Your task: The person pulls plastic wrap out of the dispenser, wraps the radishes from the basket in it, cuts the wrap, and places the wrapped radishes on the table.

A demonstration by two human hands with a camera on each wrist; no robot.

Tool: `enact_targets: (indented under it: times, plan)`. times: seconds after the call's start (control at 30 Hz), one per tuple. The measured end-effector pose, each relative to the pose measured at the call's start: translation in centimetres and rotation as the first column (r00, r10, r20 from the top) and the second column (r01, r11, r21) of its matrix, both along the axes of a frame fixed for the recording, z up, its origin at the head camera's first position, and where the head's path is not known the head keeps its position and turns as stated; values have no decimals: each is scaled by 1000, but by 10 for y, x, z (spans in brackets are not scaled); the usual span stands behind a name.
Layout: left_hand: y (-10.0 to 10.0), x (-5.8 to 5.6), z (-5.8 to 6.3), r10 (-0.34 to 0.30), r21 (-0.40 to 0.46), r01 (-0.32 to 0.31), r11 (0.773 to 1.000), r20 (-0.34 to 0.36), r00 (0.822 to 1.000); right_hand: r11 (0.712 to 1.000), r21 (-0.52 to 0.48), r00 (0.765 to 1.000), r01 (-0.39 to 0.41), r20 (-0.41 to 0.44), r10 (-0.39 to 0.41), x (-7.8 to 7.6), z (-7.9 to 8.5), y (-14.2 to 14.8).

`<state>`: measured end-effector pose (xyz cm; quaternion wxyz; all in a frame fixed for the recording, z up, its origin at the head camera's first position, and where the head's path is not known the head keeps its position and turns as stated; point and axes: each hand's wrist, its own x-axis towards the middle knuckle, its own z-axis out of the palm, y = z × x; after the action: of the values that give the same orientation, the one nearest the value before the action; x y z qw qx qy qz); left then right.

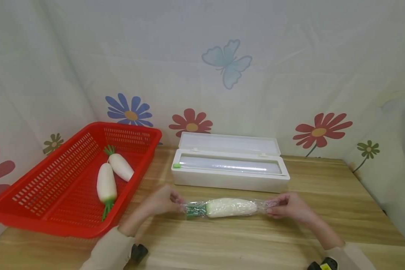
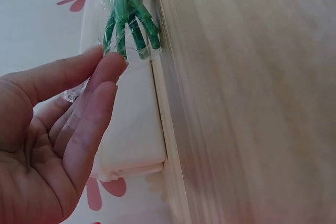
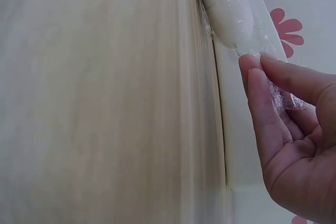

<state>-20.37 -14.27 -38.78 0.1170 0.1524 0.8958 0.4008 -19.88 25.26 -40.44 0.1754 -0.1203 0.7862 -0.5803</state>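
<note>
A white radish (image 1: 231,207) wrapped in clear plastic film lies lengthwise between the two hands, its green stalks (image 2: 128,19) toward the left. My left hand (image 1: 162,200) pinches the film's end beyond the stalks between thumb and fingers. At the opposite end, my right hand (image 1: 291,207) pinches the gathered film (image 3: 275,94) past the radish's rounded tip. Just behind stands a white film box (image 1: 231,181) with its lid (image 1: 229,144) raised and a roll of film (image 1: 227,165) inside.
To the left, a red plastic basket (image 1: 59,227) holds two unwrapped radishes, one (image 1: 106,183) nearer and another (image 1: 121,167) behind it. A green slider (image 1: 177,165) sits at the box's left end. The wooden table (image 1: 239,243) meets a flower-printed curtain (image 1: 256,108) at the back.
</note>
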Motion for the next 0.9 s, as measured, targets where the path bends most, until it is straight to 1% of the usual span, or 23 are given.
enact_targets:
  times: [0.17, 0.37, 0.47, 0.6, 0.67, 0.73, 0.8, 0.9]
  plan:
    - [2, -1, 0, 21, -31, -22, 999, -39, 999, 999, 25, 1000, 29, 8, -29, 0, 2, -1]
    - [5, 0, 3, 53, 10, -53, 999, -8, 999, 999, 43, 1000, 27, 2, -27, 0, 3, -1]
    - [6, 0, 4, 68, 22, -68, 997, -5, 998, 999, 41, 999, 36, 2, -36, 0, 4, -2]
    - [5, 0, 4, 67, 7, -67, 998, -27, 997, 998, 43, 999, 44, 8, -44, 0, 5, -2]
    - [3, -1, 5, 56, 5, -56, 998, -33, 998, 998, 44, 999, 34, 4, -34, 0, 5, -1]
    - [2, -2, 6, 52, 21, -52, 998, -8, 999, 999, 42, 1000, 15, -6, -14, 1, 4, 1]
    - [1, -2, 7, 43, 57, -44, 997, 19, 999, 1000, 30, 1000, -2, -14, 3, 0, 4, 2]
    - [1, -1, 8, 36, 94, -39, 995, 39, 999, 1000, 12, 999, -23, -30, 23, 0, 3, 3]
